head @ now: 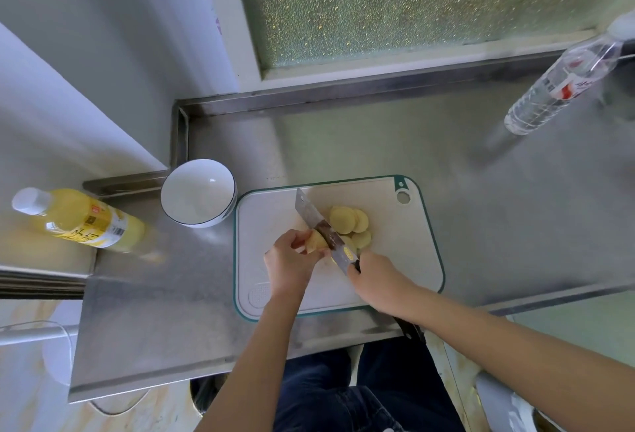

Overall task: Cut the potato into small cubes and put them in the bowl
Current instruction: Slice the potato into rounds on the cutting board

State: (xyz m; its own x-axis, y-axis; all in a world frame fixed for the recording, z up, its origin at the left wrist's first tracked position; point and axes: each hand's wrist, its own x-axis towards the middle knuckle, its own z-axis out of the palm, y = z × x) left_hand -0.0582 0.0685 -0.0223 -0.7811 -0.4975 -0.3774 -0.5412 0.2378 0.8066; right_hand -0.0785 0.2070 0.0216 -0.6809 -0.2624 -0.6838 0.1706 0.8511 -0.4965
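- Table [343, 143]: steel, with a raised edge along the far and left sides.
- Cutting board [268, 225]: 1, pale with a green border, lying flat near the table's near edge.
- Potato [318, 242]: uncut remainder, resting on the middle of the cutting board, skin visible on its left side.
- Potato slices [343, 220]: several round yellow discs, overlapping on the cutting board just right of the knife.
- Left hand [292, 260]: grip closed on the potato, fingertips curled over its top.
- Right hand [374, 280]: grip wrapped round the knife handle.
- Knife [318, 222]: 1 broad blade, tip pointing far and left, edge down against the potato's right face.
- Bowl [199, 191]: 1, white with a dark rim, upright, just beside the cutting board's far-left corner, no potato in it.
- Yellow bottle [86, 220]: 1, white cap, at the far left.
- Clear bottle [556, 88]: 1, red-and-white label, at the far right of the table.
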